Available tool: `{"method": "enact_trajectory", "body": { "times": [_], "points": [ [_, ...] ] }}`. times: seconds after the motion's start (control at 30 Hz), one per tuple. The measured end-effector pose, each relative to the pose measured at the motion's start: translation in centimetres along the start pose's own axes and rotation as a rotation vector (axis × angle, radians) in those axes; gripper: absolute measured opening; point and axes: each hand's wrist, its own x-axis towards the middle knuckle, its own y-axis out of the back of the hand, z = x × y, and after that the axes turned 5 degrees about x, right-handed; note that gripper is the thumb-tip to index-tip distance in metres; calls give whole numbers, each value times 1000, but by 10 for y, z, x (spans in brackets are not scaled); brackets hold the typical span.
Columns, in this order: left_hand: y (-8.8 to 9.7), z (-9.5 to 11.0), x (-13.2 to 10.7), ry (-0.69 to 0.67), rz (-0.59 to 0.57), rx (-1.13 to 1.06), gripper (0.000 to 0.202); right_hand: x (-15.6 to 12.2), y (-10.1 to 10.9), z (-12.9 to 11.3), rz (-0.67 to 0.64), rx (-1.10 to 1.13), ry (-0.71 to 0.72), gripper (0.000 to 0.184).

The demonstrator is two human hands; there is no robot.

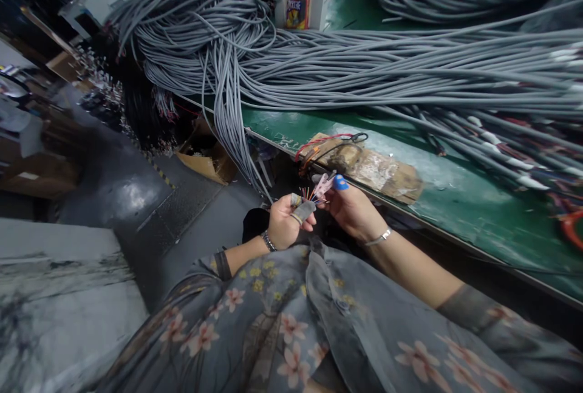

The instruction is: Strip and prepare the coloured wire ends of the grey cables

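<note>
Close to my body, the fanned coloured wires (310, 194) of a cable end stick up from the pinched fingers of my left hand (283, 223). Grey covers wrap two of those fingertips. My right hand (353, 211) is closed at the same wires, a blue cover (340, 183) on its thumb. At its fingertips shows a small pale pink piece (323, 186), too blurred to name. Grey cables (246, 156) hang from the bench down toward my left hand. Just beyond my right hand lies a worn wooden block (378, 171) with red and black leads.
A large bundle of grey cables (319, 71) stretches across the green bench (455, 198). White-tipped cable ends (505, 150) and orange handles (571, 226) lie at the right. An open cardboard box (204, 162) stands on the floor; a pale surface (68, 296) is at lower left.
</note>
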Motion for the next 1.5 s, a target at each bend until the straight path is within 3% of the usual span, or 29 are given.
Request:
{"method": "enact_trajectory", "body": {
  "times": [0.43,0.7,0.8,0.97,1.07,1.13,1.3,1.4,1.5],
  "points": [
    [1,-3,5,39,-7,77,48,2,3,1,-45,59,-45,34],
    [5,-2,-2,43,-47,75,49,-6,14,-3,-207,-113,-297,46],
    [6,0,-4,75,-90,110,47,-10,13,-1,-193,-251,-206,41],
    [6,1,-2,205,-283,216,37,-18,5,-6,-268,-606,35,35],
    [6,0,1,230,-317,226,36,-22,6,-10,-264,-729,172,36],
    [6,-1,1,221,-275,193,41,-23,10,-10,-223,-701,161,39],
    [3,-6,1,149,-96,49,52,-26,16,2,-64,-410,-81,49],
    [1,-8,2,141,-98,46,53,-28,13,11,-18,-326,-46,46],
    [3,-4,2,167,-187,98,52,-28,9,11,-25,-375,23,41]
  ]
}}
